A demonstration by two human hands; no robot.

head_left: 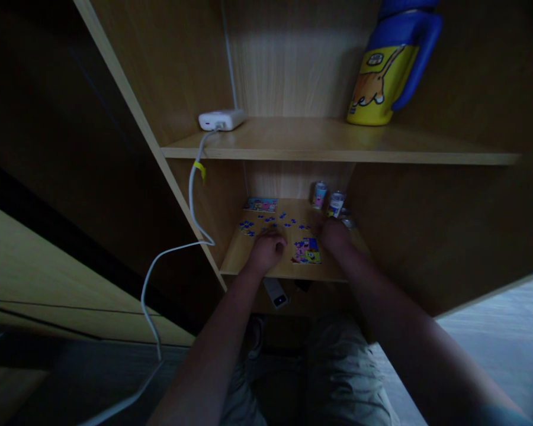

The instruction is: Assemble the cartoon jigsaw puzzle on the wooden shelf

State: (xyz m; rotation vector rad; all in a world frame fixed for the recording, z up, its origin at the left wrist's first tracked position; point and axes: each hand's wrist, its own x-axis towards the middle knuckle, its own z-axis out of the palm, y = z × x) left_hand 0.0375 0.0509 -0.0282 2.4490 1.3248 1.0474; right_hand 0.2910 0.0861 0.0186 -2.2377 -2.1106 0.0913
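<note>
The head view gives me both hands well apart, reaching in over a low wooden shelf (235,261). The left hand (267,251) has its fingers curled inward above the wood; from here I cannot tell whether a piece sits between them. The right hand (334,234) is in deeper shadow with its fingertips hidden, so I cannot tell its grip either. Between the two, a little closer to the right one, I have the partly joined puzzle (307,251), bright with cartoon figures, its left and upper edges ragged.

Just beyond the hands, loose blue-backed pieces (246,224) are scattered in a loose band, with a denser cluster to the left of my left hand. Farther past that hand, a picture card (261,205) lies flat toward the back. Beyond my right hand stand two small printed cans, a pink-and-blue can (319,195) and, nearer, a white-and-blue can (336,205).

Below the left hand, under the shelf's front edge, I make out a pale flat device (275,293). Above both hands runs an upper shelf (293,137), carrying a white block (222,120) with a cable (150,269) hanging down on the left, and a blue-and-yellow mug (382,74) on the right.
</note>
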